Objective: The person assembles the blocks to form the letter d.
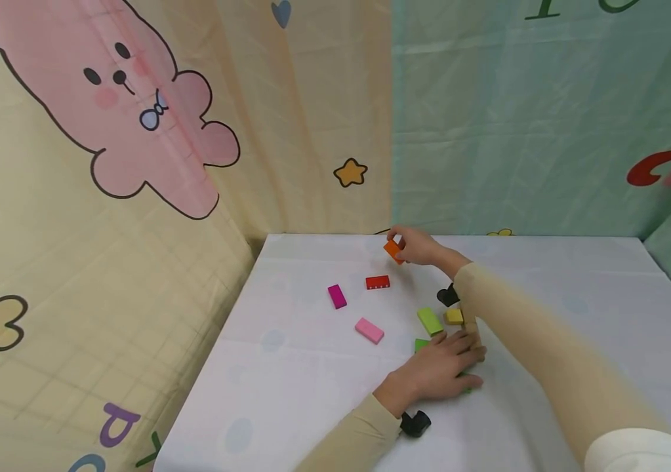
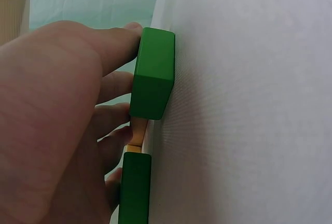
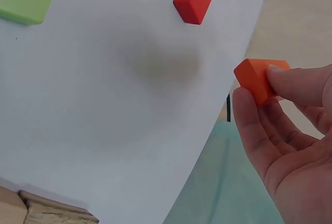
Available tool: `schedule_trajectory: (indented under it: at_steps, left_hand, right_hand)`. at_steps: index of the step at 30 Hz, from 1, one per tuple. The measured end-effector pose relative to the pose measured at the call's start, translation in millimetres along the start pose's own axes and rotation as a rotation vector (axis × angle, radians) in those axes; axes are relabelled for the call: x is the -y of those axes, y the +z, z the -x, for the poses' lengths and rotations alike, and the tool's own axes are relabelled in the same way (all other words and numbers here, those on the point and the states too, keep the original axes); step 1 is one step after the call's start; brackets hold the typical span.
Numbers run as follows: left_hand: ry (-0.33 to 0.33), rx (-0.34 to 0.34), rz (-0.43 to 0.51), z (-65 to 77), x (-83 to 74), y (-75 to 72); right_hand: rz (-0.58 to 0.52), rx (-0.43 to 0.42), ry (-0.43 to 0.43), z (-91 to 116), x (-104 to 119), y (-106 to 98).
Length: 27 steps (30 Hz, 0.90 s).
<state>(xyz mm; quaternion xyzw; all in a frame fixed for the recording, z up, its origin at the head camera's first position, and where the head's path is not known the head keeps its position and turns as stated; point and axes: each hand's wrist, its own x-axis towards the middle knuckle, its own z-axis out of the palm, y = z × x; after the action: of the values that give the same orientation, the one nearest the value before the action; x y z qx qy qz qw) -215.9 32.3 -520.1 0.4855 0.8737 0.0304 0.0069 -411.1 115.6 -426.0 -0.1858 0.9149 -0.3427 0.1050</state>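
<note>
Near the table's far edge, my right hand (image 1: 420, 246) pinches an orange block (image 3: 257, 79) between thumb and fingers, held up off the white surface. My left hand (image 1: 443, 366) lies palm down over a group of blocks, its fingers spread and fairly straight. In the left wrist view its thumb touches a green block (image 2: 154, 71), while a second green block (image 2: 135, 187) stands below, near the other fingers. Just beyond the left fingertips are a lime green block (image 1: 429, 321) and a yellow block (image 1: 454, 316). A wooden piece (image 3: 54, 211) is partly covered by the left hand in the head view.
A red block (image 1: 378, 282) with white marks, a magenta block (image 1: 337, 296) and a pink block (image 1: 369, 330) lie to the left on the white table (image 1: 288, 393). Printed curtains (image 1: 311, 98) hang behind the table's far edge.
</note>
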Motion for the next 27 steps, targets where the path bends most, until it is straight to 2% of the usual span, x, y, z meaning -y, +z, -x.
schedule_trajectory:
  at_steps: [10,16,21,27]
  left_hand:
    - [-0.019,0.023,0.014,-1.4,-0.1,0.9]
    - [-0.021,0.024,-0.014,-2.5,-0.2,-0.3]
    - [-0.02,0.028,-0.033,-3.5,-0.4,-1.6]
    - [-0.024,0.046,-0.022,-3.4,-1.5,-1.3]
  right_hand:
    - [0.007,-0.01,0.005,6,-12,-14]
    - [0.009,-0.022,0.0,12,-18,-24]
    - [0.043,-0.054,-0.007,14,-34,-29]
    - [0.026,-0.065,0.001,20,-55,-36]
